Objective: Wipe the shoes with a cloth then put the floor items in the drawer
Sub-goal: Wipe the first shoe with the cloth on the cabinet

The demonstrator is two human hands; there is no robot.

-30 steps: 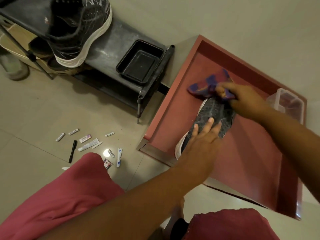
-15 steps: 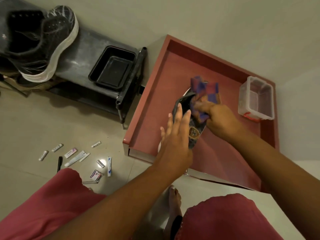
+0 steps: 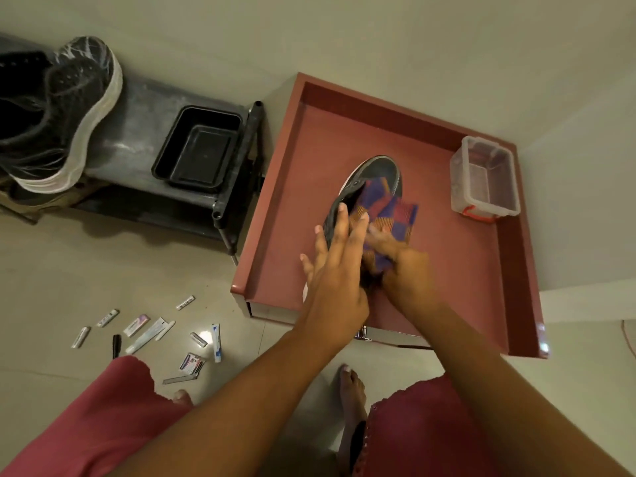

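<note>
drawer [image 3: 282,215] left floor bare | clear box [image 3: 485,180] blocks far-right corner | shoe [image 3: 378,173] centre

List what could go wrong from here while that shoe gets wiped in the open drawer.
1. The left hand steadies the shoe with straight fingers only, so a hard stroke of the cloth might tip it.
2. The small items on the floor lie close to the bare feet and could get stepped on.
</note>
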